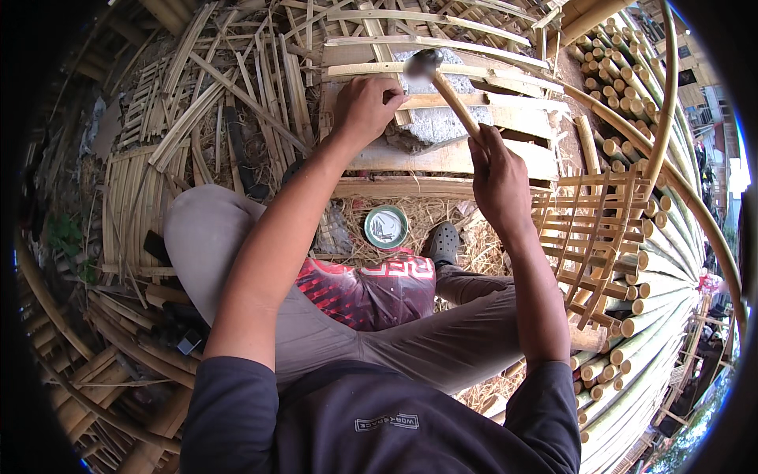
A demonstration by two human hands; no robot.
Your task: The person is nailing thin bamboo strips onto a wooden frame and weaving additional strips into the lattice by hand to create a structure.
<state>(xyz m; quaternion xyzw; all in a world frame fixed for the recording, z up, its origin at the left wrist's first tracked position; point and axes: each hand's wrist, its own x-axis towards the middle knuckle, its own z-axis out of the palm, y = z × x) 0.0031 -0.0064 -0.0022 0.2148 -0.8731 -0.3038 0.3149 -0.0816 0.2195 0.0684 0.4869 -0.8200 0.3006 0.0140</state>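
Note:
My right hand (500, 178) is closed around the wooden handle of a hammer (460, 106). The hammer's dark head is over the bamboo slats, just to the right of my left hand (365, 108). My left fingers are pinched together beside the crossing of a lengthwise bamboo strip (377, 39) and a crosswise bamboo slat (454, 100); anything between the fingertips is too small to make out. Beneath the crossing is a rough grey stone block (437, 129), set on a low wooden board (505, 162). Several more crosswise slats lie beyond, roughly parallel.
A green-rimmed bowl (366, 229) holding what look like nails stands on straw before my legs. At right are a bamboo lattice panel (588, 229) and stacked bamboo poles (632, 304). Loose split bamboo (229, 87) and a slatted panel (138, 193) lie at left.

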